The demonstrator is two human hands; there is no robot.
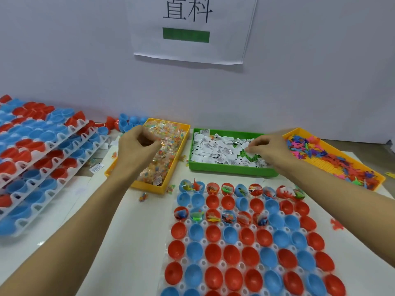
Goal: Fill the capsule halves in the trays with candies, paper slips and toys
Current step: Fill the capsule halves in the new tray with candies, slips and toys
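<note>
Left grip (136, 144) curled on wrapped candies (162, 154) in yellow bin, right grip (269, 146) pinching paper slip (250, 151) over green bin.

The left hand (136, 144) covers part of the candies (162, 154), its fingertips out of sight. The capsule tray (245, 242) runs off the bottom edge. Print on the paper slips (215, 149) is too small to read.

Red, blue capsule halves (233, 255) open-side up in tray; two rows partly filled; candies (168, 146), slips (215, 146), toys (320, 152) in bins
</note>
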